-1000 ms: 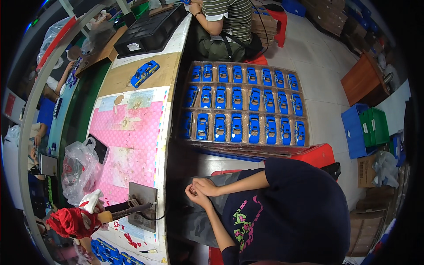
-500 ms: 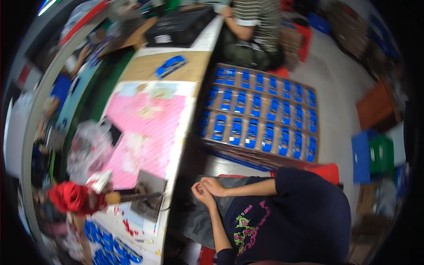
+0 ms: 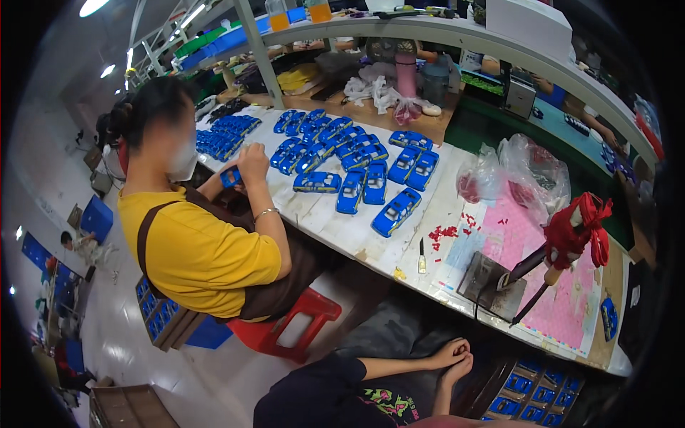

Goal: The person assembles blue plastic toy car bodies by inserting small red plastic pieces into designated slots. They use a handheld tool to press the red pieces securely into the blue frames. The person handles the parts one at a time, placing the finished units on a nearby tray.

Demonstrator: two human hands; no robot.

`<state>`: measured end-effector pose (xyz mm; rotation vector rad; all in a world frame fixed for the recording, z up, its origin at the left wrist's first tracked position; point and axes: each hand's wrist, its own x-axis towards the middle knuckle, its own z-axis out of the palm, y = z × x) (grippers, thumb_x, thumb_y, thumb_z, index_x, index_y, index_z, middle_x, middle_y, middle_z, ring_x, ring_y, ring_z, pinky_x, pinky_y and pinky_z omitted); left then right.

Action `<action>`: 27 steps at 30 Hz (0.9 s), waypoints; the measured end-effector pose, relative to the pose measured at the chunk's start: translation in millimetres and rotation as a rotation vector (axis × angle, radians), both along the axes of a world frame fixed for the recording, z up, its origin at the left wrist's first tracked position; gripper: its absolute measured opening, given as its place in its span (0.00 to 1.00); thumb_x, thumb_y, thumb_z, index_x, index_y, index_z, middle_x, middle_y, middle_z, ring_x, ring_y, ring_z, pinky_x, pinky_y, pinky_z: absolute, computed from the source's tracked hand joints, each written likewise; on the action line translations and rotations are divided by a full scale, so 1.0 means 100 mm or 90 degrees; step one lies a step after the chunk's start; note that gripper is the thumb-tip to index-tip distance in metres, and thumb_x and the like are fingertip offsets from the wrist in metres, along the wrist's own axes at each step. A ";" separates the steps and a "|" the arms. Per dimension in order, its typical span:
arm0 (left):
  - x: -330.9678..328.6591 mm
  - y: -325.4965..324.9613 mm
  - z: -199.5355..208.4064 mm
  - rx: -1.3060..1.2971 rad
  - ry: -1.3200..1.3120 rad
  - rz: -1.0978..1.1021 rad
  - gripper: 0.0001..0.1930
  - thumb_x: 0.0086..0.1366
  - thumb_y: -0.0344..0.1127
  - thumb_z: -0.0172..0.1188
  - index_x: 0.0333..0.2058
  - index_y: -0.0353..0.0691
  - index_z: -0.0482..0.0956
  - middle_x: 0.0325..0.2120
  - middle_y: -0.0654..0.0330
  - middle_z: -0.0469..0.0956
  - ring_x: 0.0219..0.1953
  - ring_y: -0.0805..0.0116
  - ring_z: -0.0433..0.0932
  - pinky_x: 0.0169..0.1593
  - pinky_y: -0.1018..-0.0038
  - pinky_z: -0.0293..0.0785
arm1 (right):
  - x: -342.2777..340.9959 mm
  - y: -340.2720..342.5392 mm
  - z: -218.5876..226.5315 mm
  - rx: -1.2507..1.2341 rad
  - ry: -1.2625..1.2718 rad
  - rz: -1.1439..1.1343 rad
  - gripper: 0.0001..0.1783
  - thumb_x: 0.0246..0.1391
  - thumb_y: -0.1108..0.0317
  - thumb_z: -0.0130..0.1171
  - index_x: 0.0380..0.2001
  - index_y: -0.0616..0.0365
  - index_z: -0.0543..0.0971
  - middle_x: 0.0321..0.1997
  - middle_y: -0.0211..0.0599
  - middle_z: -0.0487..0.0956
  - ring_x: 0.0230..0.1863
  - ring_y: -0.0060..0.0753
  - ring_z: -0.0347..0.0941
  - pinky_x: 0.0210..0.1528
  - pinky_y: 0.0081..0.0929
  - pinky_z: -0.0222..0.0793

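There's a coworker (image 3: 203, 246) in yellow on a red stool (image 3: 322, 307), a crumpled clear bag (image 3: 540, 167) by the pink sheet (image 3: 571, 308), plus a white box (image 3: 528, 28) up on the shelf (image 3: 428, 27).

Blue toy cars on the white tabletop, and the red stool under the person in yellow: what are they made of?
The glossy blue toy cars look like painted metal or plastic; smooth highlights leave that open. The red stool seems moulded plastic: shiny, evenly coloured, with rounded edges.

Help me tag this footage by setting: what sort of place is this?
Probably a factory workshop: many matching blue toy cars lie on a long worktable, and an aproned co-worker holds another car.
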<state>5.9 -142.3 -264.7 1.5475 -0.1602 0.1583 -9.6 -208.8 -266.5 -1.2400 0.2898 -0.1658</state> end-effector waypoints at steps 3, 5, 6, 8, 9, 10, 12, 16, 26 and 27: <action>-0.04 0.05 -0.01 0.002 0.020 0.017 0.04 0.51 0.30 0.53 0.26 0.38 0.68 0.20 0.66 0.62 0.21 0.79 0.58 0.23 0.83 0.56 | 0.00 -0.04 -0.17 -0.137 0.028 -0.011 0.12 0.52 0.68 0.36 0.22 0.62 0.67 0.24 0.31 0.68 0.27 0.21 0.64 0.31 0.17 0.61; -0.02 0.01 0.04 -0.024 0.009 0.027 0.04 0.50 0.27 0.53 0.25 0.38 0.67 0.19 0.66 0.60 0.20 0.79 0.58 0.23 0.83 0.56 | 0.00 -0.10 -0.14 -0.080 -0.014 0.024 0.12 0.53 0.67 0.36 0.23 0.63 0.67 0.25 0.33 0.68 0.27 0.22 0.64 0.31 0.18 0.62; -0.01 -0.01 0.07 -0.030 -0.009 0.026 0.04 0.49 0.27 0.53 0.25 0.38 0.67 0.20 0.66 0.60 0.20 0.79 0.58 0.23 0.83 0.56 | 0.02 -0.08 -0.07 -0.050 -0.036 0.045 0.13 0.53 0.67 0.36 0.24 0.64 0.67 0.25 0.34 0.69 0.27 0.23 0.65 0.31 0.18 0.62; 0.00 -0.02 0.04 -0.022 -0.010 0.010 0.05 0.49 0.27 0.53 0.24 0.38 0.66 0.21 0.65 0.60 0.21 0.79 0.58 0.24 0.82 0.56 | 0.02 -0.07 -0.09 -0.042 -0.022 0.030 0.14 0.53 0.66 0.36 0.24 0.65 0.67 0.26 0.34 0.69 0.28 0.23 0.65 0.31 0.18 0.62; 0.01 -0.05 0.03 -0.025 -0.016 0.019 0.05 0.49 0.28 0.53 0.23 0.38 0.66 0.21 0.65 0.60 0.22 0.79 0.59 0.24 0.82 0.57 | 0.03 -0.10 -0.13 -0.040 -0.015 0.021 0.14 0.53 0.66 0.36 0.24 0.65 0.67 0.26 0.34 0.69 0.28 0.23 0.65 0.31 0.18 0.62; 0.03 -0.06 0.01 -0.023 -0.007 0.012 0.05 0.50 0.29 0.53 0.24 0.37 0.65 0.20 0.65 0.61 0.22 0.78 0.60 0.25 0.81 0.57 | 0.05 -0.13 -0.18 -0.028 -0.025 0.022 0.15 0.53 0.65 0.35 0.25 0.65 0.67 0.26 0.34 0.68 0.28 0.24 0.64 0.32 0.18 0.62; 0.03 -0.07 0.00 -0.039 0.007 0.007 0.05 0.51 0.29 0.52 0.24 0.37 0.65 0.20 0.64 0.62 0.23 0.77 0.61 0.27 0.80 0.59 | 0.06 -0.11 -0.18 -0.031 -0.013 0.026 0.16 0.53 0.64 0.35 0.25 0.66 0.68 0.26 0.34 0.68 0.28 0.24 0.64 0.32 0.19 0.62; 0.03 -0.05 -0.04 -0.071 0.044 0.005 0.05 0.53 0.30 0.51 0.25 0.38 0.65 0.19 0.65 0.62 0.23 0.79 0.60 0.26 0.81 0.58 | 0.07 -0.16 -0.30 -0.071 0.042 0.042 0.17 0.54 0.63 0.35 0.25 0.66 0.68 0.26 0.34 0.69 0.29 0.24 0.65 0.33 0.20 0.62; 0.00 -0.02 -0.02 -0.082 0.048 -0.009 0.04 0.52 0.29 0.51 0.24 0.40 0.64 0.20 0.67 0.61 0.23 0.80 0.59 0.26 0.83 0.58 | -0.02 0.01 0.00 -0.081 -0.003 0.000 0.15 0.53 0.66 0.36 0.23 0.66 0.68 0.25 0.34 0.69 0.27 0.23 0.65 0.31 0.19 0.62; -0.01 -0.02 -0.02 -0.065 0.051 -0.023 0.04 0.54 0.31 0.51 0.25 0.39 0.65 0.20 0.67 0.61 0.23 0.81 0.59 0.26 0.83 0.58 | -0.03 -0.04 -0.03 -0.101 -0.003 0.010 0.14 0.53 0.67 0.36 0.23 0.66 0.68 0.24 0.34 0.69 0.27 0.23 0.65 0.32 0.19 0.62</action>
